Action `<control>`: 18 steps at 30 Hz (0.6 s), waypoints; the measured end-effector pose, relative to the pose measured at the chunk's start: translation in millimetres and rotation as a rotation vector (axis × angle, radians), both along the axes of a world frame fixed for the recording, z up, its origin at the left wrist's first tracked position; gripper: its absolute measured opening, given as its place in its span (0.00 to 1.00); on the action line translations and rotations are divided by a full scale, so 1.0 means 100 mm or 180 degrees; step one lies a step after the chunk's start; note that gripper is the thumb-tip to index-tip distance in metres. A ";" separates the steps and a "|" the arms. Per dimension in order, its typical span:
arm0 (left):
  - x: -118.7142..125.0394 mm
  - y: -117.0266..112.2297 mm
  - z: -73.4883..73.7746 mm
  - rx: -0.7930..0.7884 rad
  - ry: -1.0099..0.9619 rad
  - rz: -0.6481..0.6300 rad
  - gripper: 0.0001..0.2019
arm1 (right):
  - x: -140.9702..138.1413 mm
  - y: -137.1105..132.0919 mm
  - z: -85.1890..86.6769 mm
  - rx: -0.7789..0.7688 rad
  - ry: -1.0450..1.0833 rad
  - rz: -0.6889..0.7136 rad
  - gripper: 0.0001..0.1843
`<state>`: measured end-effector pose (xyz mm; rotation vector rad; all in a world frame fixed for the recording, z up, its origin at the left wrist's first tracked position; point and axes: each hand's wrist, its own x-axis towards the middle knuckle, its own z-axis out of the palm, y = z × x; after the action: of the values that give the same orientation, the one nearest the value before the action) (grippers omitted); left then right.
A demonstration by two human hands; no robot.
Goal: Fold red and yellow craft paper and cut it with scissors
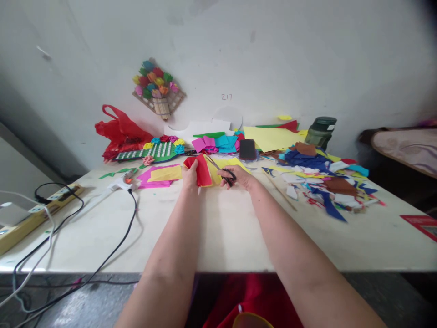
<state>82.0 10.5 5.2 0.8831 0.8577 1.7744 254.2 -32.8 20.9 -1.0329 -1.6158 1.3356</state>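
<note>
The white tabletop shows from the cables at left, across between the forearms, to a red card by the right side, its near edge running beneath both forearms. On the left I see a power strip, then a white corded tool, its black cable curving over the near edge. Pink sheets with yellow ones on top lie just beside the left hand — it pinches red paper near the table's middle. The right hand curls round the handles of scissors; a phone lies beyond. A thin stick and a scrap heap crowd the right. The red paper's long axis runs away from the person, far end slightly left; the scissors point away and leftward — whether the blades touch the red paper, I can't tell
</note>
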 end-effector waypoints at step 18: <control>0.06 -0.07 0.08 0.0163 0.0205 -0.0331 0.16 | -0.11 0.13 0.07 0.0822 -0.0150 -0.1461 0.26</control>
<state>88.3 3.4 13.0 1.0051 0.7958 1.6920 242.7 -19.9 27.4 -1.1894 -1.4253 0.7820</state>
